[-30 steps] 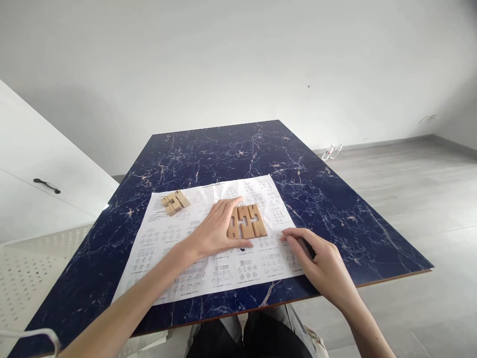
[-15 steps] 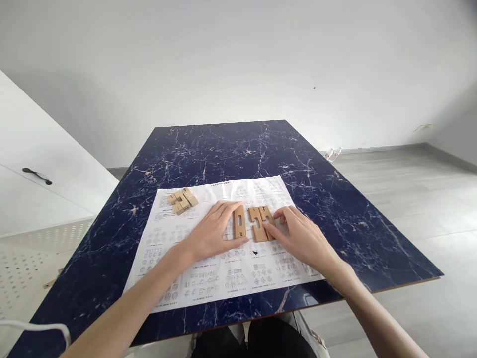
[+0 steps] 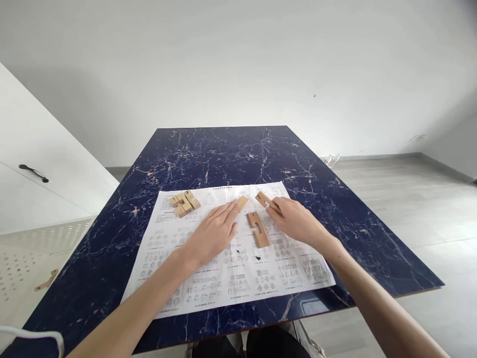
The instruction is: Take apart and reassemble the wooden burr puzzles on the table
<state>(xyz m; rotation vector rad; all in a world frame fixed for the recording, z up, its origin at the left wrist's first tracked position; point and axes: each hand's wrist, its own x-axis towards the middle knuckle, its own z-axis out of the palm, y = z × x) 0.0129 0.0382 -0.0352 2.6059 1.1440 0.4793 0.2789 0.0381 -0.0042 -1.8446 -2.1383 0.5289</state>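
Note:
My left hand lies low over the paper, closed on a flat wooden puzzle piece. Only the piece's far end shows beyond the fingertips. My right hand pinches a second notched wooden piece, which slants up and left from the fingers and bears a dark mark. Between the hands a third notched piece rests flat on the printed sheet, touched by neither hand.
A cluster of interlocked wooden blocks sits at the sheet's upper left. Under it all is a dark blue marbled table. A white cable crosses the lower left, and another wooden bit lies left of the table on a perforated white surface.
The two right-hand pieces, formerly side by side, are now apart: my right hand has picked one up and turned it. My left hand has tilted its piece and covers more of it.

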